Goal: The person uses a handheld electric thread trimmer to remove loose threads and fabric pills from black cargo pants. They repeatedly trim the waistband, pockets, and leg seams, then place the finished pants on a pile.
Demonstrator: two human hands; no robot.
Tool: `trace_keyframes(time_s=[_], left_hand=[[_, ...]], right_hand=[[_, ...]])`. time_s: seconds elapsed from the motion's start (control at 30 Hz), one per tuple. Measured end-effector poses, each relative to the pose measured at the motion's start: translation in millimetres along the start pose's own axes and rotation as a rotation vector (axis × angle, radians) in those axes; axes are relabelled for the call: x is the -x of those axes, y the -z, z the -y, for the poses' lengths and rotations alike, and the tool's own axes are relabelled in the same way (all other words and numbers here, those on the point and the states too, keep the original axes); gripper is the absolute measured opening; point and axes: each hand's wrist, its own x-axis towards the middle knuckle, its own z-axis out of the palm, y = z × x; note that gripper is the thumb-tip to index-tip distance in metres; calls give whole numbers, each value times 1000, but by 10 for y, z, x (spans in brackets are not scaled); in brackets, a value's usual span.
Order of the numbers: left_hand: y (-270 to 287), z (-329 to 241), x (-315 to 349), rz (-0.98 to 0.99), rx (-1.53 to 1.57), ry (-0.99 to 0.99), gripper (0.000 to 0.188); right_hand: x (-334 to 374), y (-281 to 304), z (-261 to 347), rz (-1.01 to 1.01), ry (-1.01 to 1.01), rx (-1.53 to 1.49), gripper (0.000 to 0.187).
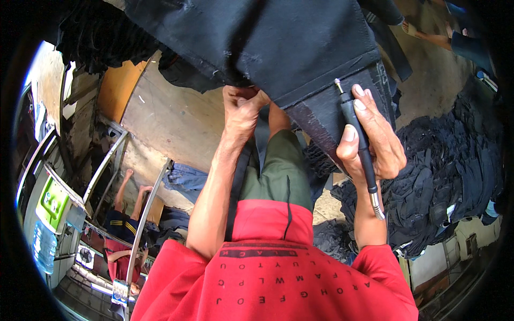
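Note:
A dark denim garment (300,43) stretches across the top of the view, with a stitched hem and pale scuffed patches along its folds and edges. My left hand (243,109) is closed on its lower edge, the fingertips partly hidden by the cloth. In my right hand (377,136) is a slim black rotary tool (360,123) with a metal collar, a small pale round tip and a metal flexible shaft at its lower end. The tip sits over the garment close to the hem; whether it touches the cloth I cannot tell.
A big heap of dark garments (439,166) lies on the right, with more dark cloth (107,35) at the upper left. At the lower left a person (120,230) sits beyond a metal frame (147,214), near a blue water bottle (44,249). Blue denim (184,179) lies on the floor.

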Motion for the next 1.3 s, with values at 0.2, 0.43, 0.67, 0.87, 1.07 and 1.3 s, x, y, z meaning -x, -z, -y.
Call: trace_keyframes(time_s=[0.2, 0.43, 0.67, 0.87, 1.07, 1.3], left_hand=[[-17, 15, 21, -41, -70, -6, 15], [-23, -12, 51, -29, -33, 27, 12], [-61, -19, 53, -44, -100, 46, 12], [-48, 38, 56, -86, -16, 36, 16], [-23, 61, 3, -14, 53, -24, 15], [-8, 49, 7, 40, 58, -3, 11]], right_hand=[[-9, -47, 0, -20, 54, -38, 35], [-35, -73, 10, 2, 88, -104, 33], [-51, -51, 8, 78, 146, -169, 32], [-21, -64, 5, 43, 122, -124, 33], [-7, -85, -30, -50, 100, -99, 34], [1, -73, -32, -84, 83, -56, 33]])
